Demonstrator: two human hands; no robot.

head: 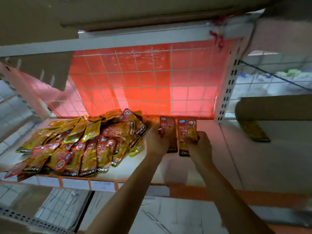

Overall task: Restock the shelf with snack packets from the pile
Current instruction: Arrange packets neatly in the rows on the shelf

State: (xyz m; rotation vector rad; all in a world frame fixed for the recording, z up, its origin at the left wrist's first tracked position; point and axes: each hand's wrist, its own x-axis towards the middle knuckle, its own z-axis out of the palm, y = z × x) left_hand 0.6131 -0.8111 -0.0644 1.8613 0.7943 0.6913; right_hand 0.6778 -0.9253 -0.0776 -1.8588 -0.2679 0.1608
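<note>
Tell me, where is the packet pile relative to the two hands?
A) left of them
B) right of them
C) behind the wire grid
A: the pile lies on the shelf left of the left hand and right hand, which hold two packets.

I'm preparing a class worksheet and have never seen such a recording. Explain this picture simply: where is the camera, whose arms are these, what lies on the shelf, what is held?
No machine here: a person wears one camera on the head, so you look down along their own bare arms. The white shelf carries a loose pile of red and yellow snack packets on its left. The left hand grips one red packet and the right hand grips a second red packet, side by side before the wire grid at the back.
</note>
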